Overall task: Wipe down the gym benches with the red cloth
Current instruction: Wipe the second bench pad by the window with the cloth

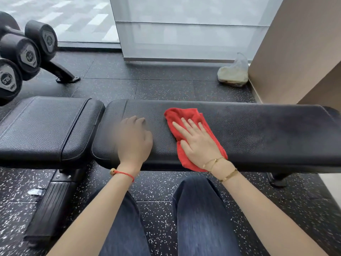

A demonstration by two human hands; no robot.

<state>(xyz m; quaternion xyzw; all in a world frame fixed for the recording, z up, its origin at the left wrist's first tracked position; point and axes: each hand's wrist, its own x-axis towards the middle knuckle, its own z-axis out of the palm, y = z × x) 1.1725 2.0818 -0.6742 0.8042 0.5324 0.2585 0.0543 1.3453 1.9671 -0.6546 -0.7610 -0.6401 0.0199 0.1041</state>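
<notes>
A black padded gym bench (258,133) runs across the view, with a shorter seat pad (46,126) at its left end. The red cloth (177,115) lies crumpled on the long pad near its middle. My right hand (197,143) presses flat on the cloth with straight, spread fingers. My left hand (133,139) rests on the bare pad just left of the cloth, fingers bent down onto the leather, holding nothing; it looks blurred.
Black dumbbells (27,54) sit on a rack at the far left. A plastic bag (234,71) lies on the speckled rubber floor by the beige wall (295,52) at the back right. Glass panels stand behind the bench. My knees are close to its front edge.
</notes>
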